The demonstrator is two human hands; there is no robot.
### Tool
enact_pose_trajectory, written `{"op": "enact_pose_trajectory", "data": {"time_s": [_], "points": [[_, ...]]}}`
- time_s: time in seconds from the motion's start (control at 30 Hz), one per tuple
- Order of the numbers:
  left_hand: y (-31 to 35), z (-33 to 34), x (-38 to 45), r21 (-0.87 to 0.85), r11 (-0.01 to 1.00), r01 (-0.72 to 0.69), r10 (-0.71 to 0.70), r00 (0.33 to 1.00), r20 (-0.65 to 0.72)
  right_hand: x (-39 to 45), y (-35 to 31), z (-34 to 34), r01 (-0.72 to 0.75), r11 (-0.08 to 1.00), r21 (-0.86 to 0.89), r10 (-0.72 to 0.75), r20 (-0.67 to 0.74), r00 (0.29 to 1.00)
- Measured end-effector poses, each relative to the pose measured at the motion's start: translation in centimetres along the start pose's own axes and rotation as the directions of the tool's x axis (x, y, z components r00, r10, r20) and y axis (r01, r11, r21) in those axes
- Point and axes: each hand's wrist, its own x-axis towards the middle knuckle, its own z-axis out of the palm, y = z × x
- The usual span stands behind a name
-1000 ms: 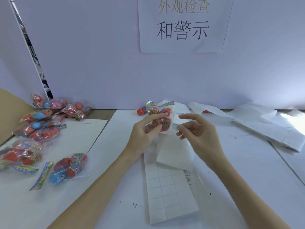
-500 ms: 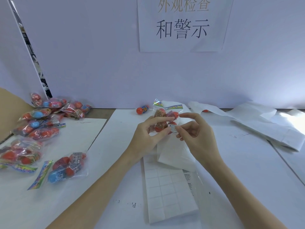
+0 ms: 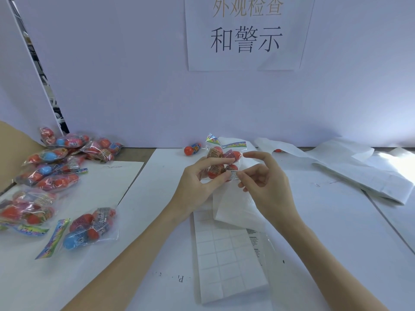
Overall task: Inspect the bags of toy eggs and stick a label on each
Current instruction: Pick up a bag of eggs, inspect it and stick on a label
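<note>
Covering white table point(image 3: 314, 221): label sheets point(image 3: 229, 265); printed sign point(image 3: 246, 32) behind.

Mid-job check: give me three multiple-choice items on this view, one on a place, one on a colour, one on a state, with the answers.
1. Where does the pile of bags lie?
A. on the person's left
B. on the person's right
C. on the label sheet

2. What colour is the loose egg by the back wall?
A. green
B. red-orange
C. yellow

3. What is the left hand doing?
A. resting flat on the table
B. holding the bag of eggs up
C. peeling the label sheet

Answers: 1 A, the bags crowd the left side. 2 B, it shows red-orange. 3 B, its fingers grip the bag while the right hand pinches a small label against it.
</note>
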Motion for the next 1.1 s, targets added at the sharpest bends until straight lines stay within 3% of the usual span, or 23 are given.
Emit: {"op": "enact_pose_trajectory", "data": {"time_s": [0.47, 0.6, 0.7, 0.8, 0.9, 1.1], "points": [[-0.4, -0.4, 0.4, 0.058, 0.998, -0.035, 0.044, 0.987, -0.155, -0.2, 0.5, 0.8, -0.078, 0.996, -0.037, 0.080, 0.046, 0.996], [-0.1, -1.4, 0.9, -0.105, 0.993, -0.045, 0.020, 0.974, -0.227, -0.2, 1.4, 0.5, -0.174, 0.966, -0.189, 0.192, 0.081, 0.978], [0.4, -1.9, 1.1, -0.170, 0.985, -0.044, 0.004, 0.974, -0.226, -0.2, 1.3, 0.2, -0.233, 0.952, -0.198, 0.246, 0.044, 0.968], [0.6, -1.4, 0.7, -0.168, 0.985, -0.041, 0.012, 0.986, -0.169, -0.1, 0.3, 0.3, -0.221, 0.973, -0.074, 0.222, 0.009, 0.975], [0.7, -0.4, 0.3, -0.156, 0.988, -0.019, 0.006, 0.996, -0.088, -0.2, -1.0, 0.6, -0.262, 0.951, 0.166, 0.250, 0.090, 0.964], [1.2, 1.1, -0.2, -0.193, 0.981, -0.018, 0.019, 1.000, 0.003, -0.4, -0.8, 0.6, -0.322, 0.898, 0.299, 0.298, 0.125, 0.946]]}}
